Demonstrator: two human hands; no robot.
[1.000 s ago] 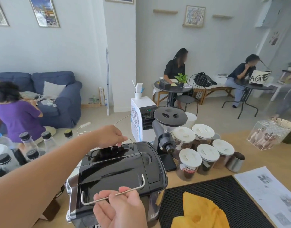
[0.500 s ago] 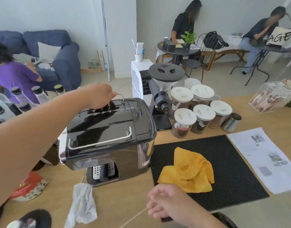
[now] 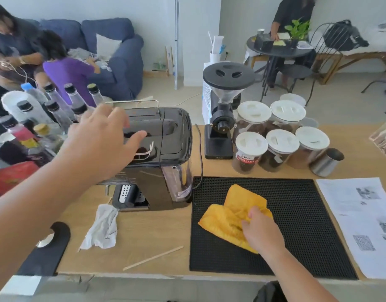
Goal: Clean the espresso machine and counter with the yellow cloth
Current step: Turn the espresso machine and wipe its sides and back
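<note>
The black espresso machine (image 3: 166, 136) stands on the wooden counter (image 3: 157, 232), left of centre. My left hand (image 3: 100, 138) hovers over its top with fingers spread, holding nothing. To the machine's right, a crumpled yellow cloth (image 3: 229, 214) lies on the black rubber bar mat (image 3: 296, 214). My right hand (image 3: 259, 229) rests on the cloth's near right part, fingers curled into the fabric.
A coffee grinder (image 3: 222, 114), several white-lidded jars (image 3: 270, 136) and a steel cup (image 3: 325, 159) stand behind the mat. Printed sheets (image 3: 362, 219) lie at the right. A crumpled white tissue (image 3: 102, 227) and a wooden stirrer (image 3: 153, 258) lie in front of the machine. Bottles (image 3: 46, 114) crowd the left.
My left hand let go of the machine's rear rail and opened above the top. My right hand left the front rail, dropped to the counter and closed on the yellow cloth.
</note>
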